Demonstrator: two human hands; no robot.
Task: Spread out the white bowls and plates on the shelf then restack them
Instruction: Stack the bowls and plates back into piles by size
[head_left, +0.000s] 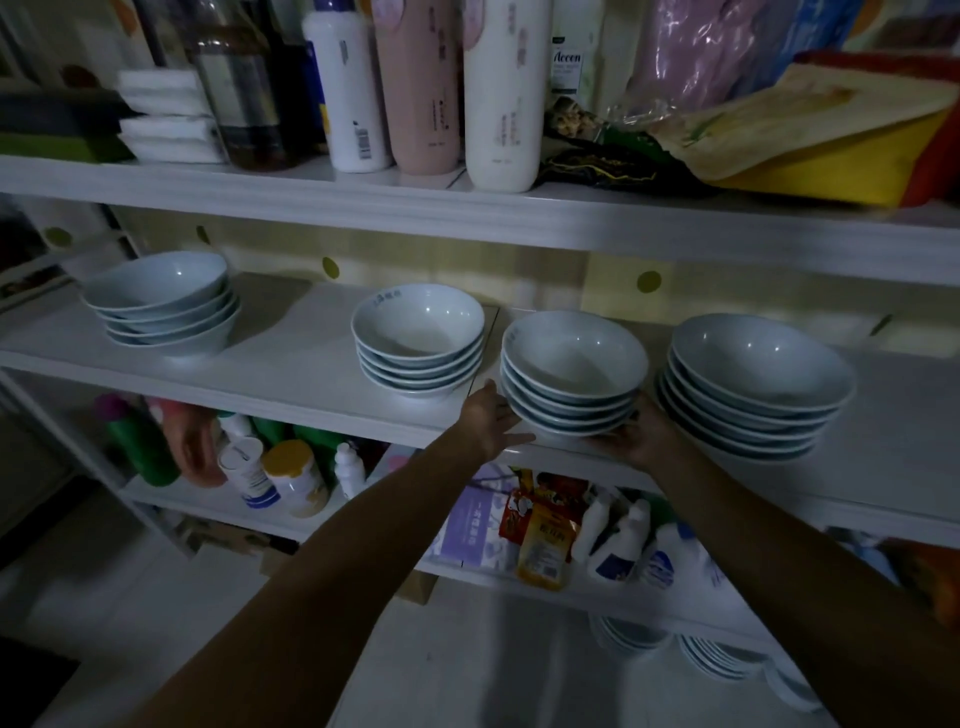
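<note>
In the head view, your left hand (493, 415) lies flat with straight fingers against the left foot of the third bowl stack (571, 374), while your right hand (641, 434) cups its right underside; whether those fingers curl is hidden from view. The stack sits at the very front lip of the shelf (311, 410), so lifting unevenly with nothing really clamped could let the upper bowls slide or the whole pile tip forward. Swinging right could also clip the neighbouring stack (753, 384) just beside it.
</note>
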